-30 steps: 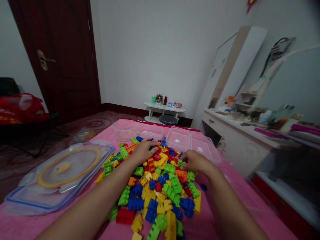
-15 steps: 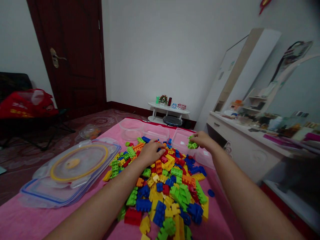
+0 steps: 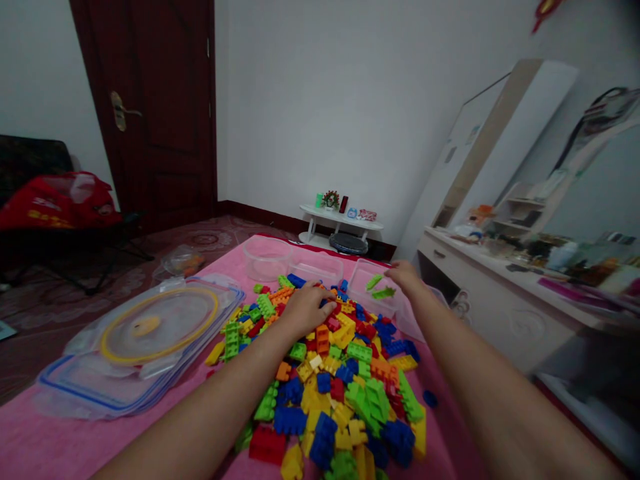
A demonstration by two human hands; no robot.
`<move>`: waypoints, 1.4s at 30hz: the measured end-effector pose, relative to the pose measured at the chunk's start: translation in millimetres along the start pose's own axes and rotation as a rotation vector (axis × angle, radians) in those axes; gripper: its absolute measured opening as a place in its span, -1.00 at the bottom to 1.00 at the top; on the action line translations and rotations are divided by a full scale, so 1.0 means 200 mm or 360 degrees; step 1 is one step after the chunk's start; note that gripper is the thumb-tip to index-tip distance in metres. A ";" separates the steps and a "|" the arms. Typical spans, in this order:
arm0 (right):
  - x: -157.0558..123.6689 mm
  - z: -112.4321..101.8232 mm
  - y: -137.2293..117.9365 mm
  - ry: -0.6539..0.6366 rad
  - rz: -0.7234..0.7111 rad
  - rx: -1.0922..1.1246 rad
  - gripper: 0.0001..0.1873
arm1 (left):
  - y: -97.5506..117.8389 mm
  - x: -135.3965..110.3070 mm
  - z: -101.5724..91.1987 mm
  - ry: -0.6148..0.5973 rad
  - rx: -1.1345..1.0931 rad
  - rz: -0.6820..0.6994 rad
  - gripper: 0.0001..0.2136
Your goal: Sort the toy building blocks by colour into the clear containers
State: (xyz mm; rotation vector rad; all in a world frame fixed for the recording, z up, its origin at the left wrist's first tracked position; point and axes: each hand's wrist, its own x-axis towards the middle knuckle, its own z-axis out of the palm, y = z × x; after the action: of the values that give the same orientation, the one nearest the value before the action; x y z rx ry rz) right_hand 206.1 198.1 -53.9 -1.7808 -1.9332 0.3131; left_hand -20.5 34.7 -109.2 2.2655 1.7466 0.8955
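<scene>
A heap of plastic building blocks [image 3: 345,373] in red, yellow, green, blue and orange covers the middle of the pink cloth. My left hand [image 3: 306,310] rests on its far part, with the thumb apart from the fingers; no block shows in its grip. Over the right edge of a clear rectangular container [image 3: 357,273] is my right hand [image 3: 404,277], fingers apart. One green block [image 3: 384,293] and another light-green block [image 3: 374,281] are at this container, just left of the fingertips and apart from them.
Further clear containers stand along the far side: a round tub [image 3: 267,260] and a rectangular box [image 3: 317,267]. Stacked lids [image 3: 160,327] lie left of the heap. A round blue piece [image 3: 430,399] sits alone at right. A dressing table [image 3: 480,273] stands on the right.
My right hand has let go of the green blocks, which are now separate from its fingers at the container. The left hand stays on the heap. The view has shifted slightly.
</scene>
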 end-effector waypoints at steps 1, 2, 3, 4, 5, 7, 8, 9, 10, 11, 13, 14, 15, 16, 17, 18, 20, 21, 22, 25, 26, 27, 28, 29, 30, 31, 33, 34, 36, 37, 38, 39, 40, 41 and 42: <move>0.00 0.03 -0.01 0.0043 -0.0037 -0.0055 -0.51 | 0.00 0.00 0.00 -0.0006 -0.0003 0.0002 -0.70; 0.00 0.06 -0.03 0.0061 -0.0078 -0.0116 -0.50 | 0.00 0.00 0.00 -0.0010 -0.0004 0.0008 -0.70; -0.01 0.10 -0.05 0.0052 -0.0128 -0.0174 -0.51 | 0.00 0.00 0.00 -0.0008 -0.0004 0.0018 -0.71; -0.02 0.14 -0.08 0.0022 -0.0196 -0.0218 -0.54 | 0.00 0.00 0.00 -0.0002 0.0000 0.0029 -0.71; -0.03 0.19 -0.11 -0.0018 -0.0268 -0.0260 -0.57 | 0.00 0.00 0.00 0.0009 0.0005 0.0038 -0.71; -0.04 0.27 -0.16 -0.0101 -0.0401 -0.0347 -0.56 | 0.00 0.00 0.00 0.0038 0.0015 0.0047 -0.72; -0.04 0.30 -0.18 -0.0140 -0.0456 -0.0396 -0.53 | 0.00 0.00 0.00 0.0050 0.0018 0.0047 -0.72; -0.04 0.33 -0.20 -0.0181 -0.0500 -0.0448 -0.49 | 0.00 0.00 0.00 0.0056 0.0020 0.0044 -0.73; -0.04 0.35 -0.22 -0.0225 -0.0530 -0.0503 -0.45 | 0.00 0.00 0.00 0.0059 0.0021 0.0038 -0.73; -0.03 0.37 -0.23 -0.0270 -0.0547 -0.0560 -0.42 | 0.00 0.00 0.00 0.0057 0.0021 0.0033 -0.73; 0.00 0.41 -0.24 -0.0349 -0.0546 -0.0672 -0.39 | 0.00 -0.01 0.00 0.0055 0.0020 0.0028 -0.73; 0.01 0.42 -0.25 -0.0382 -0.0536 -0.0725 -0.39 | 0.00 -0.01 0.00 0.0055 0.0018 0.0027 -0.73; 0.02 0.43 -0.25 -0.0411 -0.0527 -0.0775 -0.39 | 0.00 -0.01 0.00 0.0055 0.0017 0.0029 -0.73; 0.03 0.44 -0.26 -0.0437 -0.0522 -0.0821 -0.40 | 0.00 -0.01 0.00 0.0057 0.0017 0.0029 -0.72; 0.04 0.45 -0.26 -0.0461 -0.0522 -0.0863 -0.41 | 0.00 -0.01 0.00 0.0060 0.0016 0.0026 -0.73; 0.05 0.46 -0.26 -0.0481 -0.0527 -0.0900 -0.43 | 0.00 -0.01 0.00 0.0066 0.0016 0.0025 -0.73; 0.06 0.46 -0.27 -0.0512 -0.0547 -0.0959 -0.49 | 0.00 -0.01 0.01 0.0079 0.0017 0.0026 -0.72; 0.06 0.46 -0.27 -0.0523 -0.0562 -0.0981 -0.53 | 0.00 -0.01 0.01 0.0083 0.0016 0.0029 -0.72; 0.05 0.46 -0.27 -0.0532 -0.0580 -0.0999 -0.57 | 0.00 -0.01 0.01 0.0086 0.0015 0.0030 -0.72; 0.04 0.44 -0.27 -0.0543 -0.0638 -0.1040 -0.61 | 0.00 -0.01 0.00 0.0070 0.0003 0.0025 -0.72; 0.03 0.43 -0.27 -0.0539 -0.0657 -0.1049 -0.60 | 0.01 -0.01 0.00 0.0066 -0.0003 0.0022 -0.72; 0.02 0.43 -0.27 -0.0532 -0.0677 -0.1056 -0.58 | 0.01 -0.01 0.00 0.0064 -0.0009 0.0019 -0.72; 0.00 0.42 -0.27 -0.0525 -0.0698 -0.1059 -0.55 | 0.01 -0.01 0.00 0.0065 -0.0014 0.0014 -0.72; -0.01 0.41 -0.28 -0.0521 -0.0721 -0.1058 -0.53 | 0.01 -0.01 0.00 0.0068 -0.0018 0.0010 -0.73; -0.02 0.41 -0.28 -0.0518 -0.0747 -0.1052 -0.52 | 0.01 -0.01 0.00 0.0073 -0.0021 0.0009 -0.73; -0.03 0.40 -0.28 -0.0516 -0.0774 -0.1041 -0.52 | 0.01 -0.01 0.00 0.0080 -0.0024 0.0010 -0.73; -0.06 0.38 -0.28 -0.0502 -0.0827 -0.1004 -0.55 | 0.01 -0.01 0.00 0.0086 -0.0028 0.0019 -0.74; -0.07 0.38 -0.28 -0.0490 -0.0853 -0.0976 -0.56 | 0.01 -0.01 0.00 0.0087 -0.0030 0.0023 -0.74; -0.11 0.36 -0.28 -0.0464 -0.0906 -0.0900 -0.59 | 0.01 -0.01 -0.01 0.0081 -0.0038 0.0028 -0.74; -0.12 0.35 -0.27 -0.0452 -0.0935 -0.0854 -0.59 | 0.01 -0.01 -0.01 0.0076 -0.0041 0.0026 -0.74; -0.14 0.34 -0.27 -0.0442 -0.0963 -0.0805 -0.59 | 0.01 -0.02 -0.01 0.0071 -0.0043 0.0023 -0.73; -0.15 0.33 -0.27 -0.0435 -0.0990 -0.0755 -0.58 | 0.01 -0.02 -0.01 0.0069 -0.0044 0.0019 -0.73; -0.17 0.31 -0.27 -0.0432 -0.1016 -0.0706 -0.58 | 0.01 -0.02 -0.01 0.0068 -0.0043 0.0015 -0.73; -0.18 0.29 -0.27 -0.0432 -0.1039 -0.0658 -0.57 | 0.02 -0.02 -0.01 0.0064 -0.0041 0.0011 -0.73; -0.19 0.28 -0.27 -0.0435 -0.1061 -0.0612 -0.56 | 0.02 -0.02 -0.01 0.0060 -0.0039 0.0010 -0.73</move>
State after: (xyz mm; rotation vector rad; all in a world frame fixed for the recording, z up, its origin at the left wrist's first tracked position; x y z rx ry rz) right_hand 133.5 163.8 -82.7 -1.2205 -2.7942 -0.0606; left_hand -20.0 29.9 -106.9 2.2548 1.7347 0.9617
